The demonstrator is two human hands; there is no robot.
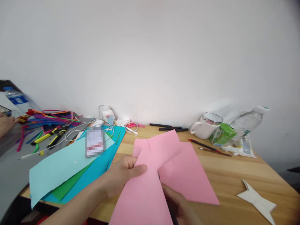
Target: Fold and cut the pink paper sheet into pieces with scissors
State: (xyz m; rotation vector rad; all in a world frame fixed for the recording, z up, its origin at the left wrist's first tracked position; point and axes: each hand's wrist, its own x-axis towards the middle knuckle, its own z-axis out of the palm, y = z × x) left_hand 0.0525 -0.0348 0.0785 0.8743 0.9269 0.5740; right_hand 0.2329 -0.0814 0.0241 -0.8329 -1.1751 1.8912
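My left hand (125, 172) grips a folded sheet of pink paper (145, 187), thumb on top and fingers curled beneath its left edge. My right hand (179, 203) is behind the right edge of the paper, closed around dark scissors (172, 214). A thin blade tip shows at the slit in the sheet, and most of the scissors is hidden by the paper. The sheet's upper flap bends up and to the right of the cut. More pink paper (192, 175) lies flat on the wooden table beneath.
Blue and green sheets (65, 165) lie at left under a blurred phone (95, 142). Beyond are pliers (56, 137), pipe cleaners (53, 120) and another person's hand (7, 123). A mug (206, 126), green carton (222, 134), bottle (248, 122) and white paper cutout (256, 200) are at right.
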